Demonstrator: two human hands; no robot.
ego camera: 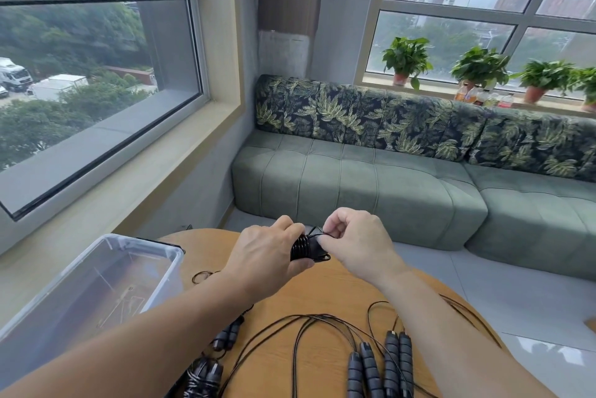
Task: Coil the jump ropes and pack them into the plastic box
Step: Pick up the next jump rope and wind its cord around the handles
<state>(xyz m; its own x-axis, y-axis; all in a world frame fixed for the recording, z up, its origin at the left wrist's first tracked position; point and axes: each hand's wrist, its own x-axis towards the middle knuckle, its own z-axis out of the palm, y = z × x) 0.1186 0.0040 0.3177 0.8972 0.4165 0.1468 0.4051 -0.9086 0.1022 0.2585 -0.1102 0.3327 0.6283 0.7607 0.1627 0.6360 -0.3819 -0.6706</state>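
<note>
While the two bare arms reach out over the round pale-wood table (322,294), the left hand (267,255) is wrapped around a tight black coiled jump rope bundle (301,247), fingers curled over its top and thumb underneath. The right hand (354,242), just beside it and touching the same bundle, pinches a thin black strand of the cord between thumb and forefinger, its other fingers folded in. Both hands are held above the tabletop. To the left of the left hand and nearer the person sits the clear rectangular plastic box (167,272), open-topped; whether anything lies inside I cannot tell. Below the right forearm, four dark grey ribbed rope handles (380,365) lie side by side with thin black cords (309,326) looping loosely across the wood. Under the left forearm lie more dark handles, one pair (203,378) already wound with cord.
</note>
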